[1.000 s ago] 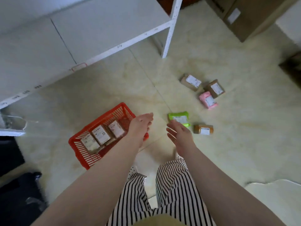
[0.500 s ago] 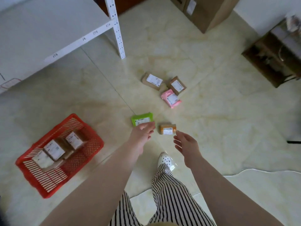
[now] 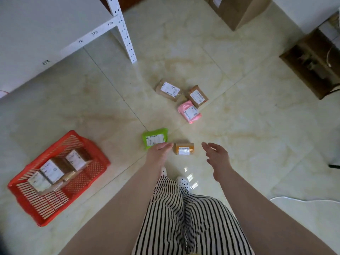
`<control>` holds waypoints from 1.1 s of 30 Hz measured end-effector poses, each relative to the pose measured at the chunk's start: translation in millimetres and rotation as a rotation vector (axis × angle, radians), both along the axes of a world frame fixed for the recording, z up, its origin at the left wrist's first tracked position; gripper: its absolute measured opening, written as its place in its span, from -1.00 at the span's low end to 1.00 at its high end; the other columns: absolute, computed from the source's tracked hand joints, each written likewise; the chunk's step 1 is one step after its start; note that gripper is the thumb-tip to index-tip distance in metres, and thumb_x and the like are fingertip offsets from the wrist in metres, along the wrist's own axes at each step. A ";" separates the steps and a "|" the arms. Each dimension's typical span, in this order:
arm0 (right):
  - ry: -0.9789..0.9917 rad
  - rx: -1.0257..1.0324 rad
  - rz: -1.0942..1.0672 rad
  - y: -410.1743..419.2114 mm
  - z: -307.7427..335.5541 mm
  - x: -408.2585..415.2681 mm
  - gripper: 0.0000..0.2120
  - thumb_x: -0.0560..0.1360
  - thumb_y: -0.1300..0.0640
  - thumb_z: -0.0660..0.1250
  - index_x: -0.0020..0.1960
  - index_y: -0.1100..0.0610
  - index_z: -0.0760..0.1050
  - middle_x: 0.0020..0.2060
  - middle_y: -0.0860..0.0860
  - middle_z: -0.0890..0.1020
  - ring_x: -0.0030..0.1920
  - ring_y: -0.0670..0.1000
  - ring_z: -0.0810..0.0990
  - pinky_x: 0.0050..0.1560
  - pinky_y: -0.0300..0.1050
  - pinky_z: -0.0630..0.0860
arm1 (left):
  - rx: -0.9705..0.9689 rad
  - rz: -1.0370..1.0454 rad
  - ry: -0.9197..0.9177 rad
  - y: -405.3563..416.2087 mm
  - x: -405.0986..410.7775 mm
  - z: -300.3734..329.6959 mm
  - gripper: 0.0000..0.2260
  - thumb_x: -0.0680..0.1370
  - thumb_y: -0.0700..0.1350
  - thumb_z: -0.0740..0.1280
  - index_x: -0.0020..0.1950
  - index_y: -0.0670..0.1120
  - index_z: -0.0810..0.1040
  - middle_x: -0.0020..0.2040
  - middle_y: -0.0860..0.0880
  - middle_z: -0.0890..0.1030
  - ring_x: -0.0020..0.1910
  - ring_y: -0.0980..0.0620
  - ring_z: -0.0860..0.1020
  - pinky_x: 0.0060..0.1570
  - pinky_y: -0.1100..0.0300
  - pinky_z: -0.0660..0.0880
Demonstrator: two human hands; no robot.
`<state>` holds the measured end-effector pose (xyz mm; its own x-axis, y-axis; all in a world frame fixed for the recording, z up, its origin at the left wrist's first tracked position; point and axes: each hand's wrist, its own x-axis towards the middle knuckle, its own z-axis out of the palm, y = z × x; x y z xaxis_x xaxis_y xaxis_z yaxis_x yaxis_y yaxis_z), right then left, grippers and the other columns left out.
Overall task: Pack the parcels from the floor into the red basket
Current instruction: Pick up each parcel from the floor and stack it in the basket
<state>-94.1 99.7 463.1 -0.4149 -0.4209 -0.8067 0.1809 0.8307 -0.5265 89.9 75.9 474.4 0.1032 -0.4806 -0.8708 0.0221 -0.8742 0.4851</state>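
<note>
Your view has swung right: the red slatted plastic basket (image 3: 55, 178), holding three labelled parcels, now sits far left on the floor. Your left hand (image 3: 159, 153) has advanced, fingers extended over the near edge of the green plastic-wrapped parcel (image 3: 155, 138). Your right hand (image 3: 217, 156) is spread, empty, beside the small orange-taped cardboard parcel (image 3: 184, 149). Expect the pickup next.

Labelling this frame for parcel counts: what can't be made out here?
Head view only:
- Parcel labels, e.g. green parcel: print too small.
- Red basket: anything under its three visible parcels is hidden.
- Left hand: contact with the green parcel unclear; its fingertips overlap it.
- Cardboard box: cut off by the top edge.
</note>
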 end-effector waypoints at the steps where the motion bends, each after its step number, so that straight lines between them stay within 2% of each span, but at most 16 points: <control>1: -0.002 0.004 0.013 -5.6 -5.6 -5.1 -0.46 0.40 -0.04 0.49 0.30 0.15 0.48 0.08 0.07 0.57 0.09 0.08 0.52 0.29 0.11 0.45 | 0.006 0.003 -0.018 -6.4 -4.2 -6.3 -0.61 0.48 -0.02 0.44 0.26 -0.15 0.57 0.31 -0.28 0.52 0.33 -0.23 0.46 0.30 -0.04 0.41; 4: -0.013 0.028 0.067 -23.8 -27.2 -21.2 -0.45 0.42 -0.03 0.49 0.33 0.12 0.45 0.11 0.06 0.57 0.08 0.07 0.51 0.14 -0.03 0.44 | 0.005 -0.005 -0.030 -18.7 -19.0 -24.0 -0.60 0.48 0.00 0.44 0.27 -0.12 0.57 0.27 -0.15 0.58 0.27 -0.08 0.52 0.30 0.03 0.42; 8: -0.018 0.051 0.132 -42.9 -65.1 -43.4 -0.44 0.43 -0.01 0.48 0.36 0.11 0.42 0.16 0.06 0.55 0.09 0.07 0.49 0.09 -0.07 0.34 | -0.015 -0.024 -0.056 -26.1 -39.4 -62.1 -0.56 0.48 0.03 0.43 0.31 -0.11 0.54 0.25 -0.12 0.59 0.22 -0.03 0.53 0.22 0.13 0.43; 11: -0.026 0.062 0.213 -47.1 -105.7 -60.2 -0.44 0.44 0.00 0.47 0.37 0.12 0.41 0.17 0.04 0.54 0.06 0.02 0.46 0.07 -0.09 0.30 | -0.015 0.017 -0.099 -25.2 -56.4 -104.7 -0.55 0.47 0.06 0.44 0.30 -0.08 0.53 0.25 -0.07 0.59 0.23 -0.01 0.52 0.33 0.02 0.41; 13: -0.026 0.069 0.257 -47.2 -136.3 -70.1 -0.43 0.43 0.01 0.48 0.37 0.12 0.40 0.23 0.07 0.54 0.05 0.02 0.46 0.05 -0.10 0.31 | 0.003 0.077 -0.115 -22.0 -68.7 -138.9 -0.57 0.47 0.02 0.45 0.28 -0.09 0.53 0.23 -0.04 0.58 0.19 0.01 0.52 0.34 0.03 0.40; 18: -0.040 0.136 0.345 -36.8 -233.5 -87.3 -0.38 0.45 -0.01 0.47 0.42 0.09 0.33 0.33 0.07 0.48 -0.03 0.02 0.45 0.03 -0.06 0.29 | 0.042 0.097 -0.149 -6.8 -101.1 -241.3 -0.53 0.51 -0.01 0.41 0.37 -0.13 0.44 0.29 -0.06 0.52 0.11 0.01 0.46 0.16 0.18 0.36; 20: -0.031 0.169 0.371 -28.3 -278.0 -88.6 -0.34 0.45 -0.04 0.45 0.45 0.09 0.29 0.37 0.07 0.45 0.11 0.07 0.47 0.06 -0.04 0.28 | 0.056 0.090 -0.171 2.0 -109.9 -285.1 -0.51 0.52 -0.04 0.40 0.39 -0.16 0.41 0.33 -0.09 0.50 0.16 -0.02 0.48 0.11 0.23 0.32; 22: -0.009 0.184 0.397 -19.5 -328.2 -86.7 -0.31 0.45 -0.05 0.45 0.47 0.12 0.27 0.40 0.10 0.43 0.29 0.11 0.46 0.10 -0.06 0.30 | 0.067 0.061 -0.228 10.4 -115.7 -334.4 -0.50 0.51 -0.01 0.41 0.38 -0.17 0.41 0.34 -0.11 0.50 0.28 -0.06 0.48 0.16 0.22 0.32; 25: 0.015 0.188 0.462 -8.9 -402.5 -79.1 -0.29 0.47 -0.06 0.42 0.48 0.20 0.25 0.41 0.15 0.42 0.34 0.13 0.45 0.15 -0.12 0.35 | 0.076 0.045 -0.309 20.8 -118.9 -407.0 -0.44 0.50 0.03 0.41 0.42 -0.17 0.37 0.38 -0.14 0.47 0.34 -0.08 0.45 0.22 0.18 0.34; 27: 0.014 0.197 0.477 -4.2 -443.4 -73.5 -0.29 0.49 -0.07 0.39 0.50 0.22 0.23 0.41 0.16 0.41 0.35 0.14 0.44 0.19 -0.09 0.36 | 0.082 0.041 -0.315 23.6 -120.0 -446.9 -0.38 0.50 0.04 0.40 0.48 -0.18 0.30 0.43 -0.16 0.42 0.38 -0.12 0.42 0.26 0.14 0.35; 29: 0.021 0.204 0.497 -2.2 -471.5 -70.1 -0.33 0.51 -0.09 0.36 0.49 0.20 0.27 0.39 0.13 0.45 0.31 0.15 0.46 0.18 -0.04 0.38 | 0.079 0.033 -0.302 24.3 -120.5 -475.0 -0.39 0.51 0.02 0.39 0.46 -0.20 0.30 0.40 -0.18 0.45 0.35 -0.16 0.45 0.27 0.08 0.38; 33: -0.010 0.172 0.495 -1.3 -486.3 -65.1 -0.60 0.55 -0.02 0.32 0.27 0.21 0.51 0.13 0.08 0.63 -0.02 0.07 0.53 -0.04 -0.07 0.43 | 0.035 0.026 -0.276 32.3 -122.4 -495.3 -0.55 0.50 -0.02 0.40 0.32 -0.17 0.46 0.20 -0.13 0.61 0.19 -0.13 0.57 0.20 0.04 0.50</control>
